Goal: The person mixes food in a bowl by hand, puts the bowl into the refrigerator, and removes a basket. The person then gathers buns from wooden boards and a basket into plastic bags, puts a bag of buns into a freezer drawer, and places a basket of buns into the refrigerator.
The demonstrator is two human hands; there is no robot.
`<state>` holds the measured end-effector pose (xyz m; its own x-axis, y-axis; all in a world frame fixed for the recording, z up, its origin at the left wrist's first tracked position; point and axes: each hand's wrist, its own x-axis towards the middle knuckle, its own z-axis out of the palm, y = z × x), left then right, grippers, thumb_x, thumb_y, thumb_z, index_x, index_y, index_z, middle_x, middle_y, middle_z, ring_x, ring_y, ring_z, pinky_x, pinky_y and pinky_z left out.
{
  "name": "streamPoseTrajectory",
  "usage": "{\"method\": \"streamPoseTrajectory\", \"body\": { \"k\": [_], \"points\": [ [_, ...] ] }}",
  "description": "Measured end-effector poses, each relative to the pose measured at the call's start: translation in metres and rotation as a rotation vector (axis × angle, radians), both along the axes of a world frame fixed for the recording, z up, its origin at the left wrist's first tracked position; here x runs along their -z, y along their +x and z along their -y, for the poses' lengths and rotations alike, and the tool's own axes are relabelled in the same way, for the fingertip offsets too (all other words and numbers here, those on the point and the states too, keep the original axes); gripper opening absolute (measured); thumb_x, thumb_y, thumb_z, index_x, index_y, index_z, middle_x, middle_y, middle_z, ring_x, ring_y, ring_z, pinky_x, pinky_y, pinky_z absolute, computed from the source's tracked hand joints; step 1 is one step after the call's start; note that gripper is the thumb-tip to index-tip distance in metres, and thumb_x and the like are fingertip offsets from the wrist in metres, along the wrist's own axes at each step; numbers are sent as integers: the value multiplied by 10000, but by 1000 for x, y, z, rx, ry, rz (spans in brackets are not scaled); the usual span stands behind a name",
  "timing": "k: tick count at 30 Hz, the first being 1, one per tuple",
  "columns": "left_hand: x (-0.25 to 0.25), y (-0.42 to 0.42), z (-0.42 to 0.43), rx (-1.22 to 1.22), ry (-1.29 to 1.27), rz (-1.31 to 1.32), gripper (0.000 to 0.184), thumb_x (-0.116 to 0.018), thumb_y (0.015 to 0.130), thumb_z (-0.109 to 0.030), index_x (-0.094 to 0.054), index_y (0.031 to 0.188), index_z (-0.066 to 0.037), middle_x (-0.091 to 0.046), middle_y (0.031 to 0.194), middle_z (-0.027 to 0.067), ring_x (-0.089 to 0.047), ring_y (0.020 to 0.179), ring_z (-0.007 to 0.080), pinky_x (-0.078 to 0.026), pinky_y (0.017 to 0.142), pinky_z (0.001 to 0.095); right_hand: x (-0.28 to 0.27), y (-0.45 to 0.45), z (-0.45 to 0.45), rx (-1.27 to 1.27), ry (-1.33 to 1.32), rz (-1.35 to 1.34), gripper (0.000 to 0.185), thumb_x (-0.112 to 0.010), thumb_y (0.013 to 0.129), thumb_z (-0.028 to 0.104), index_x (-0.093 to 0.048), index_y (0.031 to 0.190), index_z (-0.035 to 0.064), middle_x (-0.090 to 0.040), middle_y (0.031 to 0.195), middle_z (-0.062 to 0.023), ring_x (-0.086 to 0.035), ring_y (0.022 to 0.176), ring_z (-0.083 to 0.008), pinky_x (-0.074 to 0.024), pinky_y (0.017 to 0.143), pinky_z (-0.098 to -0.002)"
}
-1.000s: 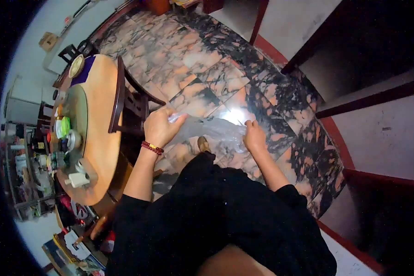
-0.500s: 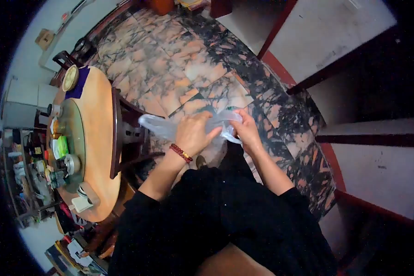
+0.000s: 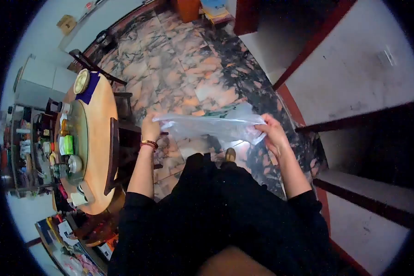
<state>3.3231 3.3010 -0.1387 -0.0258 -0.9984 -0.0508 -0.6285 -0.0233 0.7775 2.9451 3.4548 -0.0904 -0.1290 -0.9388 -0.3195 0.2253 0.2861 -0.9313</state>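
Passage, ahead: marbled floor [image 3: 165, 69] is lying open beyond the plastic bag [image 3: 207, 126], between the chairs and the pale panels [image 3: 349, 60] on the right.
Barrier, centre: the plastic bag is spanning the space from left hand [image 3: 150, 127] to right hand [image 3: 273, 133].
Obstacle, left: a near chair [image 3: 112, 156] is standing beside the table [image 3: 99, 124], its dark back rising by the edge.
Obstacle, far left: another chair [image 3: 94, 66] is jutting over the floor.
Limit, right: the panels' dark red trim is bordering the floor.
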Motion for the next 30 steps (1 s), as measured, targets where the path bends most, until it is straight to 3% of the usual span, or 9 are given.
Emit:
{"method": "streamPoseTrajectory", "body": {
  "k": [2,5,7,10,12,18,22,26,30],
  "points": [
    [1,-10,21,-262,441,-732,237,-444,894,-39,-615,1057,-17,-661,1041,137,-654,896,247,-548,804,393,4,-3,16,122,74,447,445,-516,847,-60,-480,1288,-13,-626,1156,-108,-628,1014,-224,-502,916,-342],
    [89,-27,80,-560,631,-1380,263,-429,945,-99,-563,1153,-8,-614,1153,160,-629,971,306,-533,871,473,-19,-9,46,224,92,539,510,-520,808,-43,-462,1314,-12,-594,1195,-139,-605,1062,-235,-490,935,-347],
    [116,-18,115,-556,639,-1399,275,-425,952,-108,-549,1174,-2,-608,1162,165,-620,997,320,-525,882,489,-24,-4,66,8,-88,886,575,-530,756,-6,-461,1327,-8,-558,1239,-150,-578,1101,-241,-470,965,-355],
    [50,-55,132,-560,544,-1233,294,-428,950,-110,-561,1194,-14,-606,1172,161,-620,1000,293,-503,909,421,-47,-20,96,-15,-193,597,603,-530,719,23,-475,1319,-2,-545,1245,-138,-570,1099,-253,-455,983,-360],
    [57,-52,170,-93,422,-618,308,-473,949,-160,-564,1194,1,-605,1181,154,-621,1006,254,-490,931,382,-47,-44,115,188,-294,609,459,-551,769,52,-537,1226,5,-565,1206,-133,-552,1107,-268,-429,1001,-390],
    [-47,-110,185,600,702,-1263,462,-475,929,-234,-475,1321,11,-603,1147,118,-593,1031,207,-469,906,326,-75,-113,177,263,-432,637,223,-586,832,67,-636,1048,51,-604,1085,-84,-574,1019,-255,-448,953,-397],
    [-75,-98,227,751,601,-1461,538,-481,915,-275,-426,1374,0,-596,1132,127,-589,1022,215,-466,914,328,-55,-109,215,-323,-159,-736,267,-758,721,21,-735,981,74,-643,949,-44,-547,999,-166,-440,876,-291],
    [-117,-112,252,605,730,-1910,597,-557,780,-152,-451,1351,-13,-581,1119,142,-584,974,236,-459,893,332,-22,-112,274,-124,-50,-792,311,-744,760,72,-722,1062,142,-609,970,-63,-547,980,-190,-442,859,-309],
    [-120,-118,288,775,151,-1232,356,-649,749,-83,-662,1105,-91,-593,744,53,-567,745,208,-490,721,316,4,-126,330,-1,-158,-1170,439,-710,772,117,-630,1201,165,-557,1125,-163,-563,1017,-317,-472,868,-386]
  ]
}}
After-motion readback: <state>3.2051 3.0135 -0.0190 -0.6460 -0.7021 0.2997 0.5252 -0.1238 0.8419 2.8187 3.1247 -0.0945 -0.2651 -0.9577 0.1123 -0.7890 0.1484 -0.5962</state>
